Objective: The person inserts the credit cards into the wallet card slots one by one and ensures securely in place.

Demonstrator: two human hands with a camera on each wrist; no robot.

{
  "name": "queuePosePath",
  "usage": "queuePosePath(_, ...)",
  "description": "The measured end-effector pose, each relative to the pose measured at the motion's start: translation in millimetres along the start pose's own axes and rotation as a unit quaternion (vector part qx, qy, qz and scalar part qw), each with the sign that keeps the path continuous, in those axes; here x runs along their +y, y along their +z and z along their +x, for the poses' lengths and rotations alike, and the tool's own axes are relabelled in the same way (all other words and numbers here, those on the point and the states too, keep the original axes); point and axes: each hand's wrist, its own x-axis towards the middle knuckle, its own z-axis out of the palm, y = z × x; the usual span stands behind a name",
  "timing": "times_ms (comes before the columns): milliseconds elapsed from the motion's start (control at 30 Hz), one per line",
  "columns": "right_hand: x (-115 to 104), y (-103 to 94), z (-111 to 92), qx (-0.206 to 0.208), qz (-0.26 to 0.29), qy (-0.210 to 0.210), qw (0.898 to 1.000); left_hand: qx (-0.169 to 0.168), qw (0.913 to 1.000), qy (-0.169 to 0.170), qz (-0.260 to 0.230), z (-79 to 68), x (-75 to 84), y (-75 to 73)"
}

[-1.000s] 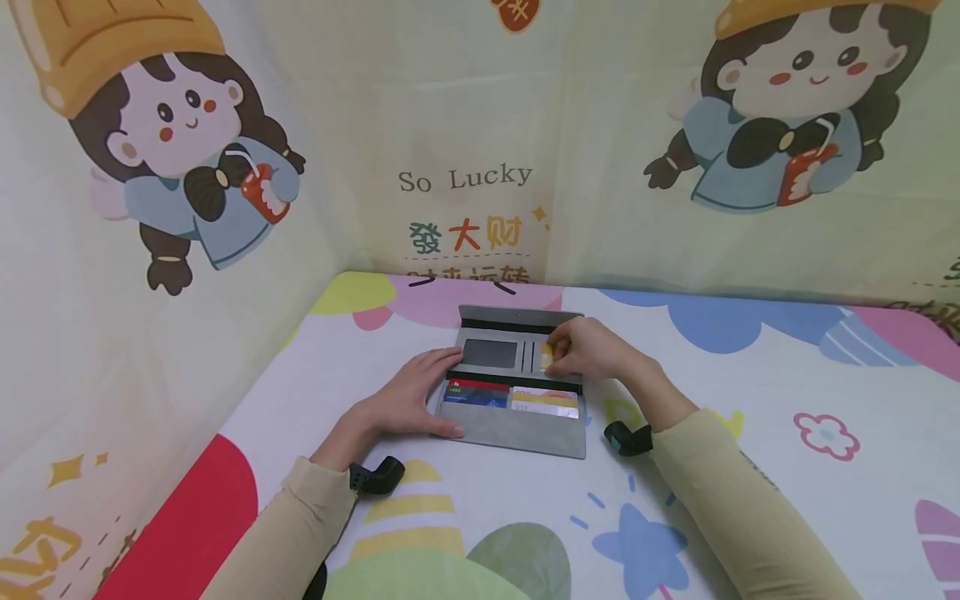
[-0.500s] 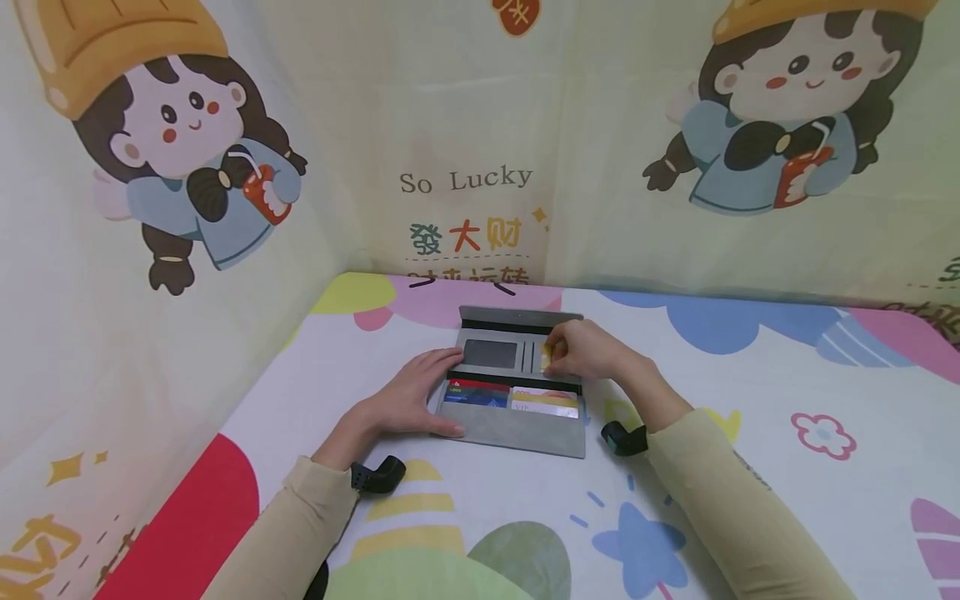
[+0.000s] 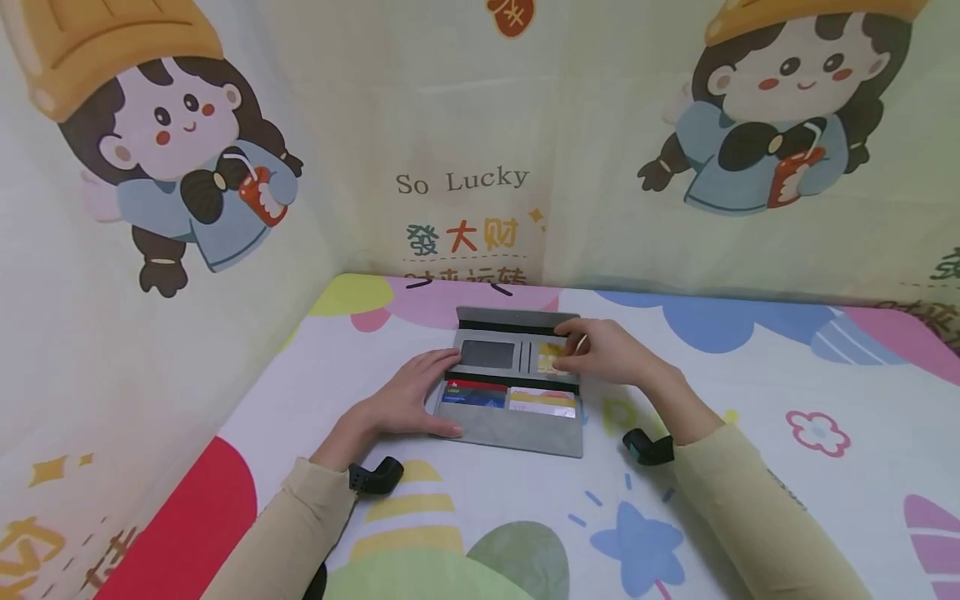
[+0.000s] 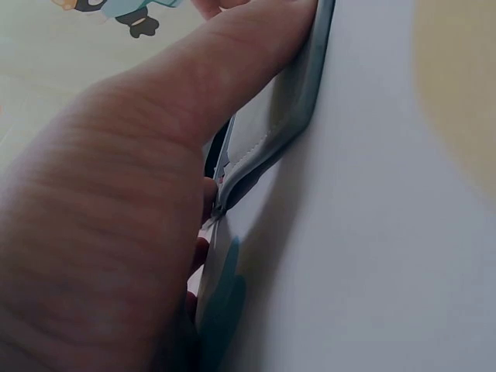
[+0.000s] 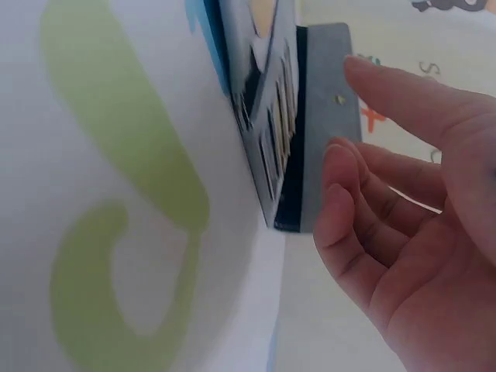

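Note:
A grey wallet (image 3: 510, 431) lies unfolded on the table, its top flap raised. My left hand (image 3: 408, 396) rests along its left side, thumb on the lower panel and fingertips beside the dark window pocket (image 3: 487, 354). In the lower panel sit a red-and-blue card (image 3: 474, 393) and a white-and-orange card (image 3: 542, 402). A yellow card (image 3: 547, 357) shows in the upper right slot. Over the wallet's right edge is my right hand (image 3: 611, 354), thumb and forefinger apart. In the right wrist view nothing lies between those fingers, close to the grey flap (image 5: 329, 85).
The table carries a printed cloth (image 3: 525, 492) with coloured shapes. Behind it hangs a patterned curtain (image 3: 600, 208), which also runs along the left side. A black wrist camera (image 3: 377, 477) sits on the left wrist, another wrist camera (image 3: 648, 447) on the right.
My right thumb and forefinger have parted from the yellow card and drawn back to the right, leaving more of it visible. The left hand keeps its place on the wallet.

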Motion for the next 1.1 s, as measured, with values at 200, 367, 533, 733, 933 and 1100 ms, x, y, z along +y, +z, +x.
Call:
queuePosePath(200, 7.5, -6.2, -10.7, 0.016, 0.04, -0.032, 0.999, 0.001, 1.0, 0.003, -0.001, -2.2, -2.9, -0.8)
queuePosePath(367, 7.2, -10.9, -19.2, 0.03, 0.056, -0.033, 0.997, 0.0, 1.0, 0.004, -0.003, -2.9, -3.5, -1.3)
queuePosePath(533, 7.3, -16.5, -30.4, 0.036, 0.062, -0.022, 0.997, -0.002, 1.0, 0.006, -0.005, -2.2, -2.9, -1.7)
queuePosePath(733, 12.1, -24.6, -52.0, 0.046, 0.071, -0.013, 0.996, -0.001, 0.9998, 0.018, -0.006, 3.3, -2.4, -1.3)
queuePosePath(933, 18.2, -26.1, -77.9, 0.063, 0.055, -0.014, 0.996, -0.007, 0.9998, 0.02, -0.005, 6.6, -3.0, -0.9)
queuePosePath(1100, 23.1, -26.3, -99.9, 0.088, 0.035, -0.021, 0.995, -0.007, 0.9998, 0.019, -0.008, 5.8, -3.9, -1.1)
